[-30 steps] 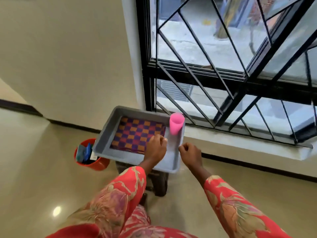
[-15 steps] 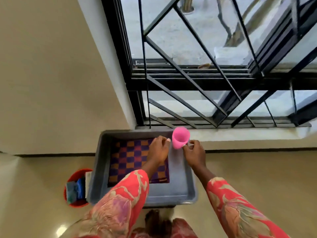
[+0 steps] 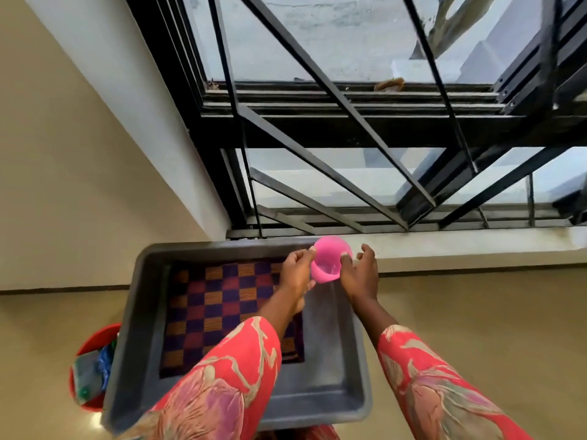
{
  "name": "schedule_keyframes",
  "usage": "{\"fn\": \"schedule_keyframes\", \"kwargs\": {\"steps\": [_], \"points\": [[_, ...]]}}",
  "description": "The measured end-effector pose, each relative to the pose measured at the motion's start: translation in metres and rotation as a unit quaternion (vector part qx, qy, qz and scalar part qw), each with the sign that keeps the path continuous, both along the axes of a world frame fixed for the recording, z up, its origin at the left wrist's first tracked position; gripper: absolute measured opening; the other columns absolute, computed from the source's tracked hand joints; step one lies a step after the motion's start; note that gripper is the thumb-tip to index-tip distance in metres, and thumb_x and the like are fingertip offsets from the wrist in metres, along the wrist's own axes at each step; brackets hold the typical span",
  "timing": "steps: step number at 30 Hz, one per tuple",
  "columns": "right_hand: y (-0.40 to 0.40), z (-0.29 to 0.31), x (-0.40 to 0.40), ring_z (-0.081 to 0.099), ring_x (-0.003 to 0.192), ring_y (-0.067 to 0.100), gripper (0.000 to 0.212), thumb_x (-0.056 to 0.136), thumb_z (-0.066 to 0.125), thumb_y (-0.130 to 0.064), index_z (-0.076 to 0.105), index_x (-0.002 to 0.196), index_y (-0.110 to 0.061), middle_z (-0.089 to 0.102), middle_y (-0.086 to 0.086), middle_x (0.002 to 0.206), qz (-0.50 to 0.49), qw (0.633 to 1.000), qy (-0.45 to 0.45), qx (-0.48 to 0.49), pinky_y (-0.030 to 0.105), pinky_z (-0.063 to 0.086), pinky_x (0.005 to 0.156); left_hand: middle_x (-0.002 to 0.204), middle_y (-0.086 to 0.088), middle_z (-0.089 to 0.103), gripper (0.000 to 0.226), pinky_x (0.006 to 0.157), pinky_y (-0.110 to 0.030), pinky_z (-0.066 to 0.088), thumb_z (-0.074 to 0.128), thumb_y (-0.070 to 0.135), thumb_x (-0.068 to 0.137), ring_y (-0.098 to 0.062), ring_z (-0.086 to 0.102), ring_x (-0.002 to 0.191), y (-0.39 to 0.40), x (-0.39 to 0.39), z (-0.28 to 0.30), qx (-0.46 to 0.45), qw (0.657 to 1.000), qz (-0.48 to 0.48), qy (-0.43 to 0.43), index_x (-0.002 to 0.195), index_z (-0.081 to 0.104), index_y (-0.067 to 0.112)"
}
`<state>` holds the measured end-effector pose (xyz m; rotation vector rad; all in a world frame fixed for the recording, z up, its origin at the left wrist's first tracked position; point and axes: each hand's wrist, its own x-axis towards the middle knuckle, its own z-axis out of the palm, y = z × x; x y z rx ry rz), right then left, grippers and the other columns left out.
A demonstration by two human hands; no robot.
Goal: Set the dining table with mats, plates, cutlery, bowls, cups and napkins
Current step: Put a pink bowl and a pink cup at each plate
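While you lean over the grey tray (image 3: 133, 328), the pink cup (image 3: 328, 263) sits between your hands at its far right corner, tipped so its mouth faces you (beside the checked mat (image 3: 222, 306)). Your left hand (image 3: 297, 274) and right hand (image 3: 360, 276) both pinch its rim, forearms reaching straight ahead.

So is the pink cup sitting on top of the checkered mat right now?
No, the pink cup is held between both hands at the grey tray's far right corner, beside the checkered mat.
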<state>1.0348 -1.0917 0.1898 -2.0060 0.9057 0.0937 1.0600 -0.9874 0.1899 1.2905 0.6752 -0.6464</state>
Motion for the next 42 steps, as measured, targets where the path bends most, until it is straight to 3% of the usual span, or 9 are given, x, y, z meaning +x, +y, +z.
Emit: {"fn": "schedule_keyframes", "kwargs": {"steps": [4, 11, 13, 18, 22, 28, 35, 39, 42], "points": [[0.002, -0.018, 0.01, 0.044, 0.123, 0.033, 0.046, 0.095, 0.047, -0.019, 0.038, 0.137, -0.004, 0.044, 0.02, 0.136, 0.007, 1.0, 0.026, 0.0, 0.036, 0.038, 0.099, 0.099, -0.008, 0.057, 0.026, 0.063, -0.028, 0.05, 0.057, 0.01, 0.092, -0.018, 0.055, 0.084, -0.011, 0.006, -0.02, -0.039, 0.999, 0.029, 0.006, 0.118, 0.054, 0.01], [0.003, -0.015, 0.003, 0.054, 0.109, 0.032, 0.034, 0.089, 0.046, -0.006, 0.051, 0.122, -0.008, 0.056, 0.015, 0.121, 0.004, 0.999, 0.036, 0.027, 0.036, 0.048, 0.087, 0.092, -0.014, 0.055, 0.02, 0.065, -0.03, 0.049, 0.048, -0.005, 0.091, -0.027, 0.053, 0.086, -0.007, -0.001, -0.015, 0.002, 0.998, 0.065, 0.009, 0.081, 0.057, 0.011], [0.004, -0.005, -0.006, 0.055, 0.107, 0.032, 0.035, 0.088, 0.046, -0.005, 0.052, 0.122, -0.008, 0.057, 0.015, 0.119, 0.019, 0.999, 0.029, 0.03, 0.037, 0.05, 0.084, 0.097, -0.016, 0.056, 0.019, 0.067, -0.031, 0.05, 0.051, -0.004, 0.091, -0.029, 0.054, 0.091, -0.001, -0.009, -0.006, -0.001, 0.997, 0.075, 0.011, 0.081, 0.056, 0.012], [0.005, 0.033, -0.026, 0.055, 0.108, 0.033, 0.036, 0.09, 0.045, -0.005, 0.053, 0.125, -0.006, 0.059, 0.017, 0.12, 0.054, 0.998, 0.023, 0.019, 0.035, 0.049, 0.08, 0.118, -0.021, 0.057, 0.019, 0.059, -0.028, 0.049, 0.054, -0.005, 0.086, -0.03, 0.055, 0.097, 0.006, -0.035, 0.028, -0.007, 0.997, 0.08, 0.014, 0.095, 0.058, 0.011], [0.006, 0.075, -0.04, 0.054, 0.111, 0.035, 0.04, 0.088, 0.044, 0.0, 0.055, 0.126, -0.005, 0.059, 0.019, 0.122, 0.094, 0.996, 0.006, -0.001, 0.038, 0.049, 0.086, 0.127, -0.023, 0.051, 0.054, 0.054, -0.023, 0.05, 0.052, -0.015, 0.081, -0.026, 0.056, 0.093, 0.014, -0.061, 0.067, -0.039, 0.999, 0.032, -0.008, 0.131, 0.046, 0.005], [0.007, 0.139, -0.058, 0.056, 0.107, 0.036, 0.039, 0.086, 0.044, -0.003, 0.06, 0.122, -0.005, 0.062, 0.019, 0.117, 0.11, 0.994, -0.008, 0.001, 0.038, 0.048, 0.084, 0.12, -0.012, 0.05, 0.07, 0.071, -0.033, 0.054, 0.061, -0.025, 0.065, -0.026, 0.051, 0.108, 0.027, -0.095, 0.127, 0.027, 0.991, -0.054, -0.116, 0.121, 0.044, 0.012], [0.022, 0.196, -0.081, 0.063, 0.086, 0.036, 0.023, 0.087, 0.046, -0.011, 0.068, 0.094, -0.01, 0.065, 0.016, 0.092, 0.114, 0.991, -0.062, 0.025, 0.05, 0.057, 0.07, 0.123, -0.004, 0.05, 0.075, 0.089, -0.045, 0.051, 0.087, 0.009, 0.058, -0.027, 0.051, 0.113, 0.047, -0.117, 0.166, 0.137, 0.952, -0.11, -0.251, 0.115, 0.041, 0.025], [0.031, 0.215, -0.103, 0.063, 0.083, 0.031, 0.023, 0.092, 0.047, -0.024, 0.067, 0.101, -0.017, 0.063, 0.008, 0.091, 0.093, 0.991, -0.09, 0.043, 0.05, 0.057, 0.072, 0.13, -0.005, 0.044, 0.109, 0.094, -0.045, 0.049, 0.086, 0.054, 0.035, -0.024, 0.049, 0.115, 0.063, -0.129, 0.177, 0.174, 0.917, -0.182, -0.309, 0.131, 0.039, 0.035], [0.04, 0.225, -0.12, 0.062, 0.086, 0.029, 0.021, 0.091, 0.049, -0.029, 0.068, 0.099, -0.024, 0.064, 0.006, 0.097, 0.08, 0.991, -0.095, 0.051, 0.049, 0.057, 0.073, 0.13, -0.007, 0.047, 0.115, 0.093, -0.048, 0.05, 0.087, 0.064, 0.025, -0.025, 0.053, 0.115, 0.073, -0.136, 0.175, 0.141, 0.922, -0.206, -0.296, 0.127, 0.04, 0.04]]}}
